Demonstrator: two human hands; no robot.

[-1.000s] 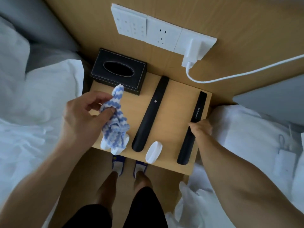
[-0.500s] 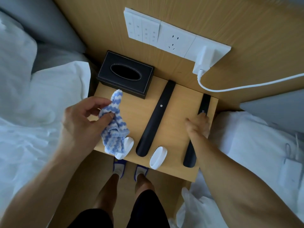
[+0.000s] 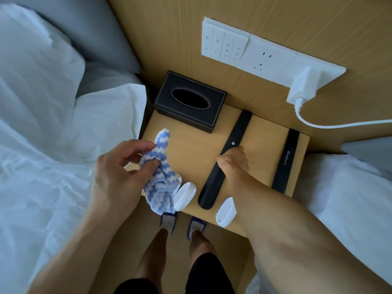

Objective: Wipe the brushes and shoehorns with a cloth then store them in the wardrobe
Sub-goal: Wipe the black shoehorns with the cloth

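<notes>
On the wooden nightstand (image 3: 191,149), the left hand (image 3: 118,172) pinches a blue-and-white cloth (image 3: 159,172) while the right hand (image 3: 233,164) grips the left black shoehorn (image 3: 212,183), beside two white brushes (image 3: 184,195) and another shoehorn (image 3: 285,162).

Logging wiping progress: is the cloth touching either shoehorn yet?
No. The left hand holds the cloth apart from both shoehorns, beside a white brush.

A black tissue box (image 3: 189,100) is set at the back left corner of a wooden bedside table (image 3: 191,149). On the wood wall panel (image 3: 169,28) a white switch and socket plate (image 3: 250,49) is mounted, into which a white charger (image 3: 303,85) with a white cable (image 3: 331,124) is plugged. White bedding (image 3: 42,124) is seen at left; possibly a second bed (image 3: 350,198) at right.
</notes>
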